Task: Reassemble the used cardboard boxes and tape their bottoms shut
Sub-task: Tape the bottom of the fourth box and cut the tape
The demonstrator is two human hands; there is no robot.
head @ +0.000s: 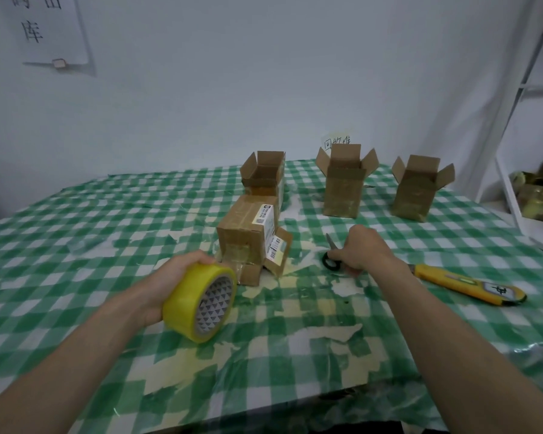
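The left hand (173, 274) gripped a yellow tape roll (201, 303) near the table's front, fingers wrapped over its rim, its open core facing right. Just beyond it, touching or nearly so, stood the upturned box (248, 236), its sealed end up and its flaps splayed on the checked tablecloth (107, 214). The box therefore lay ahead and slightly right of the left hand, which was the nearer one. A strip of tape seemed to run from roll to box, though the glare made that uncertain. The right hand (362, 249) was curled round the black handles of the scissors (332, 255), whose blades pointed away toward the far boxes, level with the box's right side. A cut across the tape looked the likely next move. Counted: four boxes, three of them standing open-topped at the back; one roll; one pair of scissors; one yellow utility knife (470, 285) to the right.
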